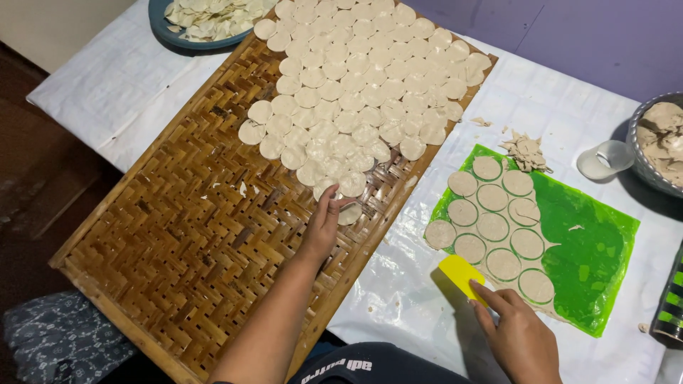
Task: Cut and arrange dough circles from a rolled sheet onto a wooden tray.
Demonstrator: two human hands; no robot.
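Observation:
A large woven bamboo tray (178, 235) lies on the table, its far half covered with several pale round dough discs (363, 78). My left hand (321, 229) reaches over the tray and pinches one dough disc (349, 212) at the near edge of the pile. My right hand (516, 334) holds a yellow plastic scraper (461, 275) against the near edge of a green plastic sheet (590, 242). Several cut dough rounds (492, 226) lie on that sheet.
A blue plate of dough discs (206, 21) stands at the far left. Dough scraps (526, 151) lie beyond the green sheet, beside a white cup-shaped cutter (603, 159). A metal bowl of dough (658, 142) sits at the right edge. A white cloth (541, 92) covers the table.

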